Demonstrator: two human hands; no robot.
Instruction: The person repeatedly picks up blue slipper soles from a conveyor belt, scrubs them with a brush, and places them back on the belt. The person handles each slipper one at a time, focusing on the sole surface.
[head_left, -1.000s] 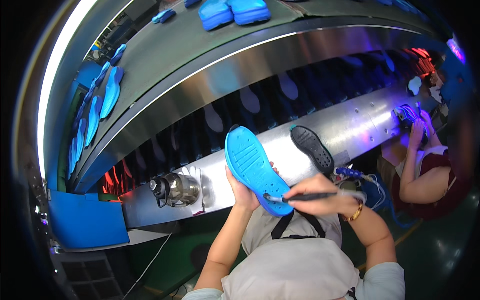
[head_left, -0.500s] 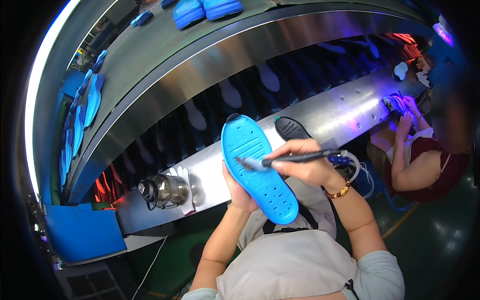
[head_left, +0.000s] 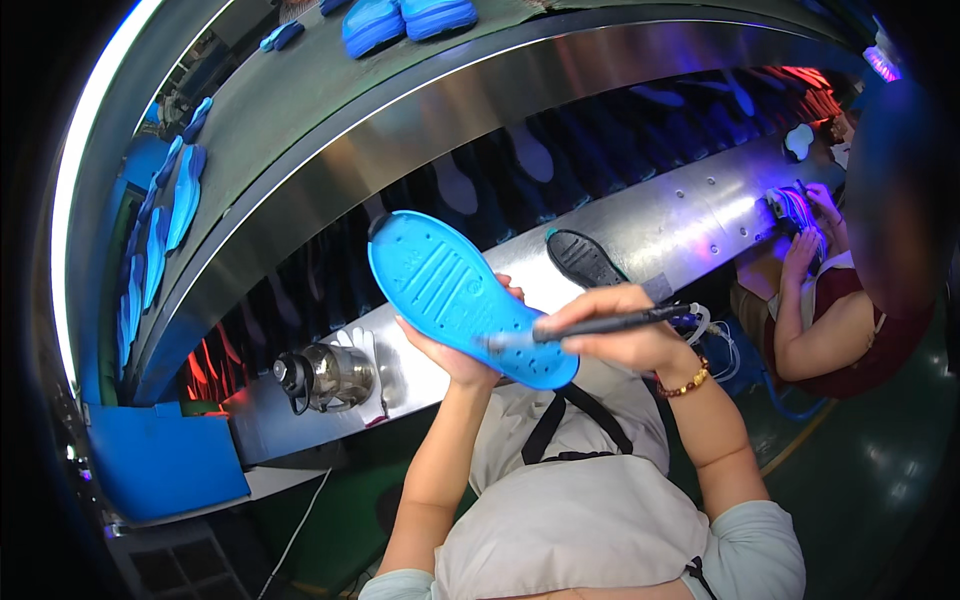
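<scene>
Right hand (head_left: 620, 335): closed around a dark pen-like tool (head_left: 600, 325), tip touching the blue shoe sole (head_left: 455, 295). Left hand (head_left: 455, 355): cupped under that sole, held tilted above the steel bench (head_left: 690, 215). Keep tip pressure light and support steady. Black sole (head_left: 585, 260) just beyond.
</scene>
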